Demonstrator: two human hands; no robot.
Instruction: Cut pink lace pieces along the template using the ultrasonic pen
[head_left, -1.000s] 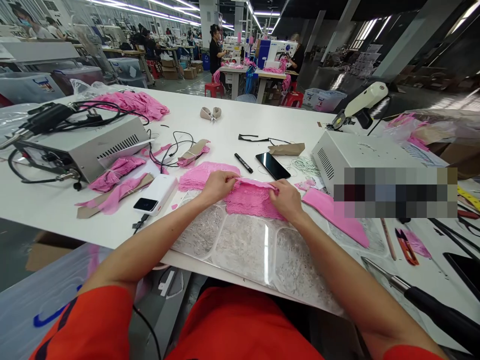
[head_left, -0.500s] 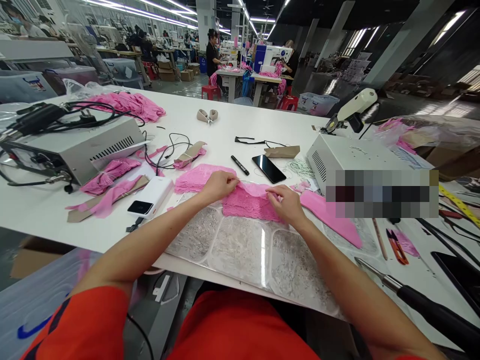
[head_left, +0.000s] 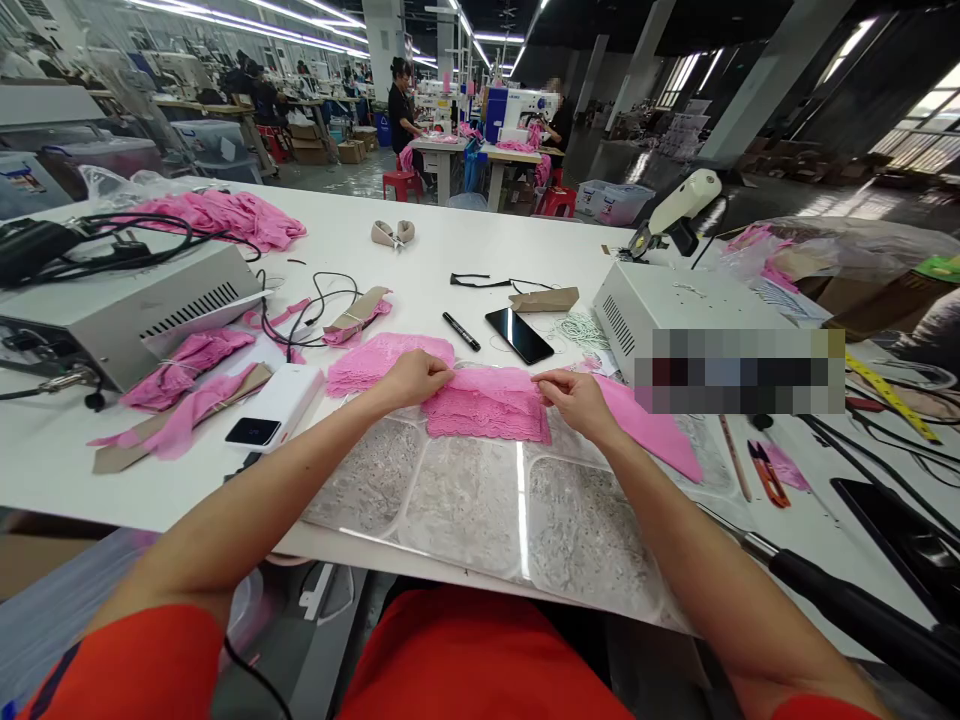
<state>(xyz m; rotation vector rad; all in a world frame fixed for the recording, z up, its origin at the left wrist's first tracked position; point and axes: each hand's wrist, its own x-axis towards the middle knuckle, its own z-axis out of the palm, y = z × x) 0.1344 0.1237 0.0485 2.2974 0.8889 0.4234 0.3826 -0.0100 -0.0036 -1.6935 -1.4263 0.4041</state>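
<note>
A pink lace fabric piece point(head_left: 489, 381) is stretched between my two hands, over a stack of pink lace pieces point(head_left: 486, 415). My left hand point(head_left: 418, 378) pinches its left end between thumb and fingers. At the right end, my right hand point(head_left: 576, 395) has thumb and fingertips closed on the edge. Beneath lies a clear-topped, stone-patterned mat point(head_left: 459, 490). Another pink lace stack point(head_left: 382, 352) sits just beyond my left hand. A smooth pink fabric piece point(head_left: 651, 425) extends to the right, partly behind my right wrist.
A phone point(head_left: 519, 335) and a black marker point(head_left: 460, 331) lie beyond my hands. A power bank point(head_left: 277, 410) is at left. Grey boxes point(head_left: 142, 300) flank the table. Orange snips point(head_left: 768, 474) and a black-handled tool point(head_left: 847, 600) lie at right. Co-workers are in the background.
The pink lace piece now lies straighter and flatter between my hands, where its edge sagged before. My right fingers have closed on its end. The whole view has shifted slightly.
</note>
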